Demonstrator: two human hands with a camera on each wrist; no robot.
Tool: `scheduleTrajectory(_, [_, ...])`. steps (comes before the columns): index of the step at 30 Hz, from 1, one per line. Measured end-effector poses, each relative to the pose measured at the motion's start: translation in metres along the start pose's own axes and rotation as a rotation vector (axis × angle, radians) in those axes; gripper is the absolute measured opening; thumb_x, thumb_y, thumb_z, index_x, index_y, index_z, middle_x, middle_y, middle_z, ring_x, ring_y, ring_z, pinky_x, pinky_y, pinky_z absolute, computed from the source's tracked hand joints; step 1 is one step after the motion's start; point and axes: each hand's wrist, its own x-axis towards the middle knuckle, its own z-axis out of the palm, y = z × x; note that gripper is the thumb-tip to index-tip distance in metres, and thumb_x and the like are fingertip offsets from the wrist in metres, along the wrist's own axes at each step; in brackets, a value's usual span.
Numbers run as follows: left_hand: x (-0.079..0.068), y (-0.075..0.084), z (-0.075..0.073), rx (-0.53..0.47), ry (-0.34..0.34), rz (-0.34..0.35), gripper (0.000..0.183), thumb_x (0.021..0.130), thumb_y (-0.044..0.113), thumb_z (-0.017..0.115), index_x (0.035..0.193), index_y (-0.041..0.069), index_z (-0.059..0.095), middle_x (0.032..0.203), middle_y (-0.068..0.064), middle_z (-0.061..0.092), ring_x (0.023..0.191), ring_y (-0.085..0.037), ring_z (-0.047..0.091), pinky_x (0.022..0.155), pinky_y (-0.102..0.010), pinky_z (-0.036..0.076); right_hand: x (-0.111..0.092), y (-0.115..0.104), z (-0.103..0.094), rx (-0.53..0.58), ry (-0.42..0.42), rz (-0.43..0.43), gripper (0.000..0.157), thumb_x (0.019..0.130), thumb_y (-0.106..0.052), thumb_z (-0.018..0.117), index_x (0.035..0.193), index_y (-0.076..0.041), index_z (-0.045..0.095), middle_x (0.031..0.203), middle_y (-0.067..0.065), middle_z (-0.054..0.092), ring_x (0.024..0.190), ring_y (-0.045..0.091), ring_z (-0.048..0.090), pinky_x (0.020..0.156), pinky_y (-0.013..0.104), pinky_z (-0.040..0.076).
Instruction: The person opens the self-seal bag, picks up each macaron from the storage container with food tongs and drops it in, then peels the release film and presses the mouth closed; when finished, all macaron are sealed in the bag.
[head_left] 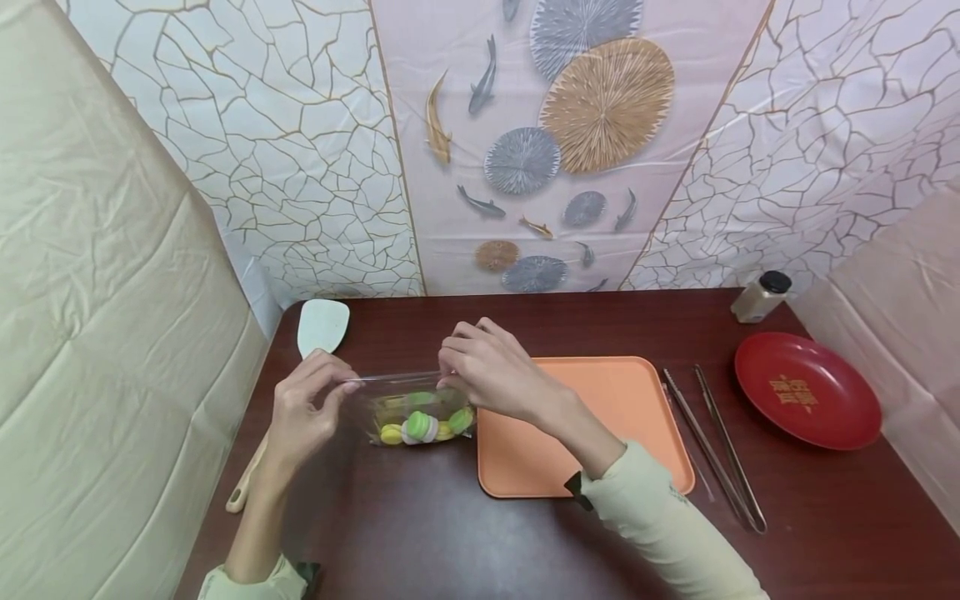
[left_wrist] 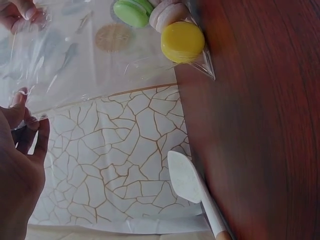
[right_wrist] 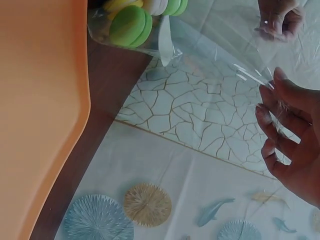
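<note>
My left hand (head_left: 303, 404) pinches one top corner of a clear plastic bag (head_left: 375, 406) between thumb and fingers. At the opposite top corner my right hand (head_left: 487, 367) pinches the same edge, so the rim is stretched between both hands. Several macarons lie in the bottom of the bag: a yellow macaron (left_wrist: 183, 42), a pale macaron (left_wrist: 167, 16) and green macarons, one a green macaron (right_wrist: 131, 26) near the tray in the right wrist view. The bag hangs upright, its bottom at or near the table; exact contact cannot be told.
An orange tray (head_left: 600, 392) lies right of the bag, partly under my right forearm. Further right are metal tongs (head_left: 723, 450), a red plate (head_left: 840, 392) and a black-lidded jar (head_left: 761, 297). A white spatula (head_left: 322, 325) lies on the left, partly behind my left hand.
</note>
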Motion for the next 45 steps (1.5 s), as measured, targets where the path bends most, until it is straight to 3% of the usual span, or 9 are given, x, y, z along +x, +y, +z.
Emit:
scheduleTrajectory(14, [-0.002, 0.000, -0.002, -0.007, -0.001, 0.019, 0.035, 0.071, -0.032, 0.078, 0.084, 0.001, 0.077, 0.081, -0.011, 0.071, 0.083, -0.017, 0.064, 0.084, -0.015, 0.049, -0.015, 0.013, -0.006, -0.015, 0.035, -0.008, 0.019, 0.093, -0.027, 0.088, 0.088, -0.018, 0.071, 0.087, -0.009, 0.069, 0.086, 0.014, 0.059, 0.076, 0.030, 0.043])
scheduleTrajectory(20, [-0.003, 0.001, -0.006, -0.006, -0.015, 0.006, 0.035, 0.074, -0.032, 0.078, 0.087, 0.001, 0.078, 0.082, -0.010, 0.072, 0.084, -0.016, 0.064, 0.085, -0.014, 0.049, -0.019, 0.015, -0.009, 0.074, 0.019, -0.030, 0.014, 0.097, -0.014, 0.084, 0.090, -0.016, 0.072, 0.088, -0.009, 0.072, 0.083, 0.012, 0.062, 0.073, 0.028, 0.046])
scheduleTrajectory(22, [-0.004, 0.002, -0.008, -0.015, -0.025, -0.008, 0.028, 0.081, -0.026, 0.078, 0.089, 0.001, 0.080, 0.084, -0.010, 0.073, 0.086, -0.016, 0.065, 0.085, -0.014, 0.049, -0.020, 0.015, -0.011, 0.117, 0.009, -0.028, 0.013, 0.097, -0.011, 0.083, 0.091, -0.015, 0.072, 0.089, -0.008, 0.073, 0.083, 0.012, 0.063, 0.074, 0.027, 0.047])
scheduleTrajectory(25, [-0.006, 0.003, -0.011, -0.027, -0.040, -0.022, 0.010, 0.099, -0.002, 0.077, 0.092, 0.002, 0.082, 0.084, -0.011, 0.074, 0.088, -0.013, 0.065, 0.085, -0.014, 0.049, -0.023, 0.016, -0.012, 0.176, -0.010, -0.012, 0.012, 0.098, -0.012, 0.081, 0.092, -0.016, 0.073, 0.090, -0.008, 0.073, 0.083, 0.012, 0.063, 0.075, 0.028, 0.048])
scheduleTrajectory(28, [-0.008, 0.005, -0.015, -0.052, -0.051, -0.009, 0.027, 0.108, 0.024, 0.073, 0.093, 0.003, 0.083, 0.085, -0.012, 0.074, 0.089, -0.012, 0.066, 0.085, -0.014, 0.050, -0.026, 0.016, -0.014, 0.243, -0.038, 0.009, 0.013, 0.099, -0.013, 0.081, 0.091, -0.017, 0.072, 0.088, -0.009, 0.071, 0.081, 0.011, 0.060, 0.075, 0.028, 0.048])
scheduleTrajectory(33, [-0.015, 0.014, -0.023, -0.126, -0.076, 0.040, 0.029, 0.106, 0.026, 0.075, 0.092, 0.002, 0.082, 0.085, -0.012, 0.074, 0.091, -0.012, 0.067, 0.090, -0.016, 0.051, -0.032, 0.018, -0.017, 0.421, -0.133, 0.016, 0.014, 0.101, -0.016, 0.080, 0.090, -0.019, 0.071, 0.086, -0.011, 0.066, 0.078, 0.003, 0.053, 0.072, 0.024, 0.046])
scheduleTrajectory(37, [-0.016, 0.025, -0.030, -0.185, -0.118, 0.072, 0.024, 0.105, 0.022, 0.075, 0.093, 0.002, 0.082, 0.085, -0.009, 0.074, 0.093, -0.013, 0.066, 0.093, -0.018, 0.051, -0.036, 0.021, -0.018, 0.667, -0.245, -0.011, 0.014, 0.104, -0.016, 0.075, 0.091, -0.019, 0.071, 0.086, -0.009, 0.069, 0.079, 0.001, 0.055, 0.072, 0.023, 0.047])
scheduleTrajectory(42, [-0.012, 0.038, -0.035, -0.364, -0.154, 0.123, 0.012, 0.103, 0.002, 0.075, 0.094, -0.004, 0.079, 0.083, -0.010, 0.073, 0.088, -0.016, 0.063, 0.089, -0.021, 0.051, -0.039, 0.023, -0.012, 0.964, -0.326, -0.064, 0.017, 0.106, -0.013, 0.072, 0.090, -0.014, 0.070, 0.082, -0.004, 0.068, 0.080, 0.004, 0.055, 0.076, 0.023, 0.049])
scheduleTrajectory(45, [-0.015, 0.032, -0.035, -0.404, -0.188, 0.077, 0.010, 0.095, -0.013, 0.074, 0.096, -0.004, 0.079, 0.083, -0.011, 0.073, 0.083, -0.016, 0.062, 0.082, -0.022, 0.050, -0.041, 0.025, -0.003, 1.073, -0.349, -0.036, 0.016, 0.106, -0.010, 0.072, 0.091, -0.008, 0.070, 0.082, -0.001, 0.066, 0.081, 0.004, 0.054, 0.078, 0.024, 0.048])
